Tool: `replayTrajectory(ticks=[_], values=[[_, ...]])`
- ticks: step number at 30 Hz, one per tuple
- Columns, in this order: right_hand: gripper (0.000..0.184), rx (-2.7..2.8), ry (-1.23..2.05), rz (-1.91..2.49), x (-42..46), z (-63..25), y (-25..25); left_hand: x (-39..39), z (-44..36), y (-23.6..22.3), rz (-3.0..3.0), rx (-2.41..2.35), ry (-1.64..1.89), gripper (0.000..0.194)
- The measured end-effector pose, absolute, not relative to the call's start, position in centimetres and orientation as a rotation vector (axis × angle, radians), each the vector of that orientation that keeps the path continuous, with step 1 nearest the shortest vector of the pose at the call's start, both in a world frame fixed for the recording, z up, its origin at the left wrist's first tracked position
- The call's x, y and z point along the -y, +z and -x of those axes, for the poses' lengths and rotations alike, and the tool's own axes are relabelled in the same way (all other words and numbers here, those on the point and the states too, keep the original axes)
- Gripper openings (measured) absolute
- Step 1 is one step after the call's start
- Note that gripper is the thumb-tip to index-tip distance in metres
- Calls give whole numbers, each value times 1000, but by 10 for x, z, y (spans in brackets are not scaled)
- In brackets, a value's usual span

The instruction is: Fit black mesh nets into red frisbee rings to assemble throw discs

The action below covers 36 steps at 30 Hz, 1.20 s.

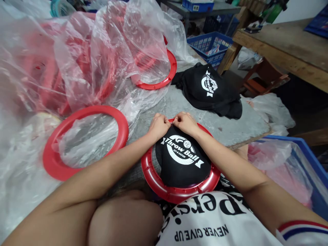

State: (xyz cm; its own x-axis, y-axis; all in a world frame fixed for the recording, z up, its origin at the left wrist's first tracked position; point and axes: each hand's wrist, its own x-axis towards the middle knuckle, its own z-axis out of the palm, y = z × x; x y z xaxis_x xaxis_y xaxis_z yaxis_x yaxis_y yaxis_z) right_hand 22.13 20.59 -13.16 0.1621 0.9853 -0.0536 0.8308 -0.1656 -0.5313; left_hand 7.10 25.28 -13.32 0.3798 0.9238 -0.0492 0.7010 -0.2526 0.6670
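A red plastic ring (170, 194) rests tilted against my lap and the table edge. Across it lies a black fabric piece (169, 167) printed "Throw Ball", with a gap at the ring's left side. At the ring's far rim my left hand (159, 126) is closed in a pinch at the fabric's upper edge. Close beside it, my right hand (186, 123) also pinches that edge, its fingers bent against the rim. A small shiny bit shows between the hands, too small to name. My fingertips partly hide the rim there.
Another red ring (123, 126) lies to the left, by clear plastic bags (110, 37) full of red rings. One more ring (174, 63) pokes out. A pile of black fabric pieces (225, 99) sits ahead right. Blue crates (307, 150) stand beside and beyond the grey table (164, 106).
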Motion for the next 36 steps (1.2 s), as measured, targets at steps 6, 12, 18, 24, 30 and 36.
replayTrajectory(ticks=[6,12,18,24,30,36], values=[[9,1715,592,2018,-207,-225,-132,-257,-51,-133,-1808,-1218,589,10],[9,1717,668,1981,-212,-230,-133,-246,-32,-133,-2084,-1208,581,17],[10,2066,623,1863,-227,-227,-115,-238,-32,-141,-2132,-1169,648,15],[7,2109,837,1686,-236,-219,-126,-238,-33,-144,-2059,-1184,705,11],[5,1875,893,1636,-234,-222,-145,-240,-35,-142,-1957,-1231,715,14],[8,1840,854,1627,-233,-220,-144,-240,-36,-142,-1944,-1238,719,16]])
